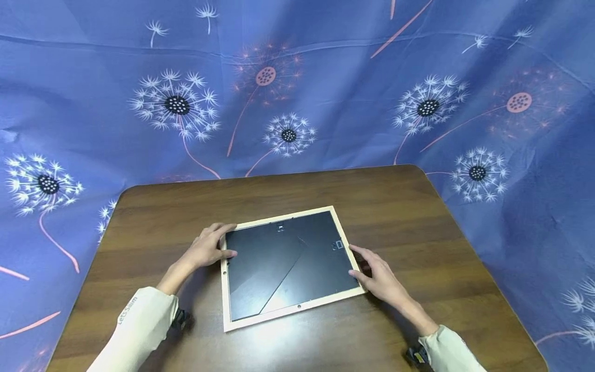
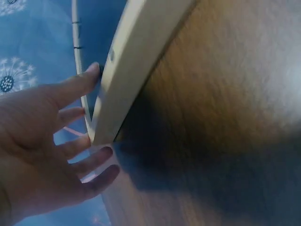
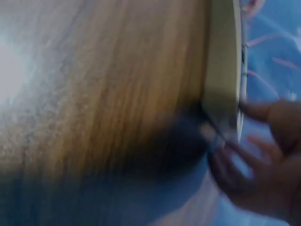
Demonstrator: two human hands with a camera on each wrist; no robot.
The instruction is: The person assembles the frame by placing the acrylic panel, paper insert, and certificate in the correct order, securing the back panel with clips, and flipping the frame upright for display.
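A picture frame (image 1: 260,318) with a pale wooden border lies back side up and slightly turned on the table. Its black backing board (image 1: 265,263) carries a diagonal seam and metal hangers near two edges. My left hand (image 1: 208,249) holds the upper left corner, thumb over the border and fingers along the outer edge. At the right edge, near the lower corner, my right hand (image 1: 378,279) grips the frame with its thumb on top. The left wrist view shows that thumb on the back of the frame (image 2: 134,61); the right wrist view is blurred around the right fingers.
The brown wood-grain table (image 1: 395,206) has rounded far corners and shows a bright glare in front of the frame. Behind it hangs a blue cloth (image 1: 344,119) printed with dandelions. Dark wrist straps (image 1: 181,318) show at both pale sleeves.
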